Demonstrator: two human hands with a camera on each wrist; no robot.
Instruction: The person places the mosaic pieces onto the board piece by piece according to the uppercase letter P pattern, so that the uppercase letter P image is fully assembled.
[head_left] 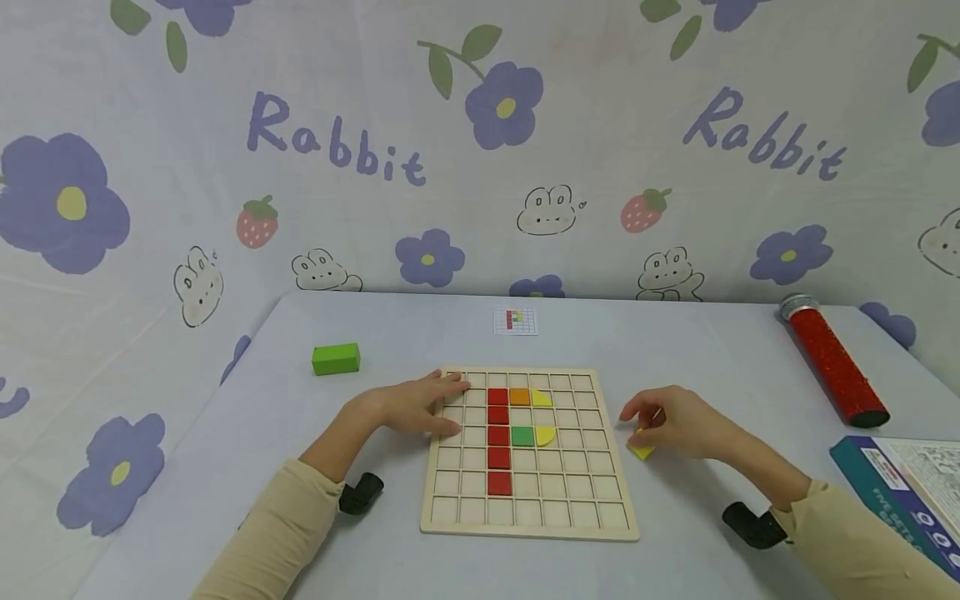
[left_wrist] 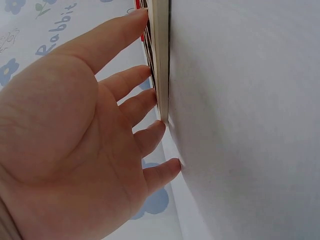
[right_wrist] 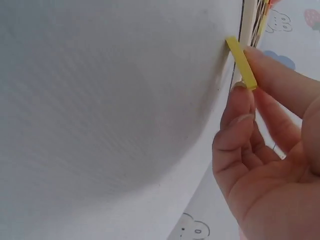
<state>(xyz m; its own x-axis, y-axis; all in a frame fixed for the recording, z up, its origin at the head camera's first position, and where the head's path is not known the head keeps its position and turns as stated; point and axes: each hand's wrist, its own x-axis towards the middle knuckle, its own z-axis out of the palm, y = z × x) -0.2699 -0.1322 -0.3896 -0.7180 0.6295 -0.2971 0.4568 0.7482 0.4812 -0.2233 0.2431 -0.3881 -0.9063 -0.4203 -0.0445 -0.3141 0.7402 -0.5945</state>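
A wooden grid board (head_left: 570,523) lies on the table. It holds a column of red squares (head_left: 498,437), an orange square (head_left: 519,397), a green square (head_left: 522,436) and two yellow curved pieces (head_left: 542,399). My left hand (head_left: 420,406) rests flat, fingers straight, on the board's left edge (left_wrist: 161,65). My right hand (head_left: 671,421) sits on the table just right of the board and pinches a thin yellow piece (head_left: 642,451) (right_wrist: 241,62) between thumb and fingers, one end touching the table.
A green block (head_left: 335,359) lies at the back left. A small pattern card (head_left: 515,320) sits behind the board. A red glittery tube (head_left: 834,362) lies at the right, and a box (head_left: 900,487) at the right edge. A printed cloth hangs behind.
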